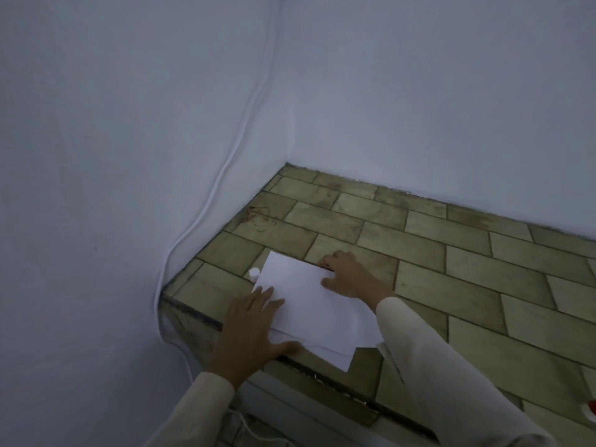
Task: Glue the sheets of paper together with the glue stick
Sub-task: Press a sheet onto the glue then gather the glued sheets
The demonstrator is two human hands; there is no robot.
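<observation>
Roughly at the lower middle of the frame, the sheets of paper (309,304) lie in a loose stack on the tiled surface (451,269), near its front edge. The left hand (250,330) rests flat on the stack's lower left corner, fingers spread and straight. The right hand (350,274) sits at the stack's upper right edge, thumb on the top sheet and fingers bent at the edge; whether they pinch it cannot be told. The glue stick (254,274) stands just beside the stack's upper left edge, apart from both hands. A white cable (206,208) runs down the wall at left.
</observation>
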